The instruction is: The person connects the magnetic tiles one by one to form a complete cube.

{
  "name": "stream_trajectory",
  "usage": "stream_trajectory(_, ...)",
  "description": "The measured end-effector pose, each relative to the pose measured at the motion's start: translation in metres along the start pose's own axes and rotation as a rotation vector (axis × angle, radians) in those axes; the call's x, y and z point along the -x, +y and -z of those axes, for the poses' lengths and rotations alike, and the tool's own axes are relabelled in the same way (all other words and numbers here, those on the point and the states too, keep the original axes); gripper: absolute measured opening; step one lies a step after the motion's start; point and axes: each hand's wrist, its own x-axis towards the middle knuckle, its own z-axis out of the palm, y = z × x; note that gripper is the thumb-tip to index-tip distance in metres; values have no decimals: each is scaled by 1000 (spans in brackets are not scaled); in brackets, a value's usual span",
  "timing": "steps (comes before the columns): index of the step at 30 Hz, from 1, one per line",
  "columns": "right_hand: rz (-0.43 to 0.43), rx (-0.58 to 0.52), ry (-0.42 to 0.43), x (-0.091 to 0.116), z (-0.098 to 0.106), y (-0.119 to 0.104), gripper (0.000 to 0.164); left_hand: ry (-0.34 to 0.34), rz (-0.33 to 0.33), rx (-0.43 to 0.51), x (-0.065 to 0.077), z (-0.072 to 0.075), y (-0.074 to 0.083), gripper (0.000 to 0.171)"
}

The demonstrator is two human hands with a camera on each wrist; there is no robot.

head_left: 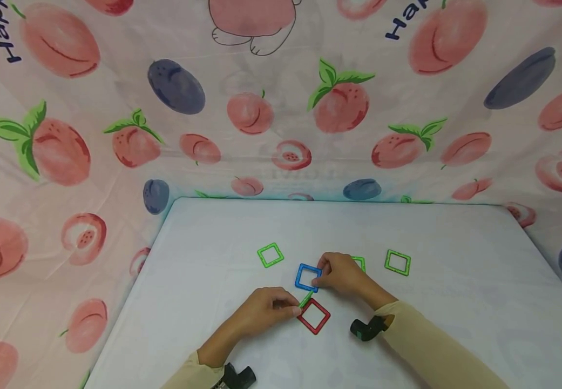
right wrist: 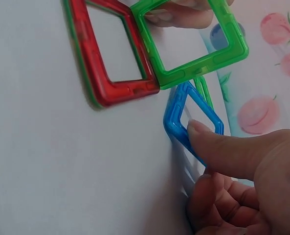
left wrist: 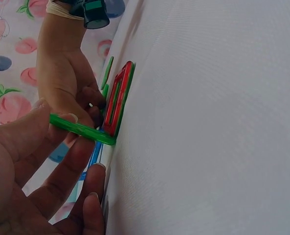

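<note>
Carefully, a left hand (head_left: 266,312) pinches an upright green square (right wrist: 201,67) between thumb and fingers at the side away from a red square (right wrist: 127,91), which lies low on the white table (head_left: 212,243) with a green rim showing beneath it; the two frames meet edge to edge. Just beyond, the right hand (head_left: 341,273) pinches a tilted blue square (head_left: 298,276), thumb against the frame; whether its lower edge touches the table cannot be told. The step in hand appears to be steadying the green frame on the red one's edge while the blue is angled nearby. A light left grip, with the meeting edges flush and corners aligned, should serve best; the blue probably wants turning parallel before any contact, since a hasty bump could tip the green or slide the red. Farther out, one loose green square (head_left: 261,259) lies to the left, a partly hidden green square (head_left: 364,265) sits behind the right hand, and a far-right green square (head_left: 397,272) rests well apart, before a fruit-print cloth (head_left: 281,70).
</note>
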Motion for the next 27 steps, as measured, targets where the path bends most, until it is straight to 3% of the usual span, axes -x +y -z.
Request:
stream_trajectory(8, -3, -33, -26, -2, 3, 5, 25, 2, 3, -5, 0, 0, 0, 16)
stream_trajectory(14, -12, -118, -61, -2, 5, 10, 17, 0, 5, -9, 0, 0, -1, 17)
stream_trajectory(27, -87, -304, -111, 4, 8, 20, 18, -3, 2, -4, -1, 1, -1, 17)
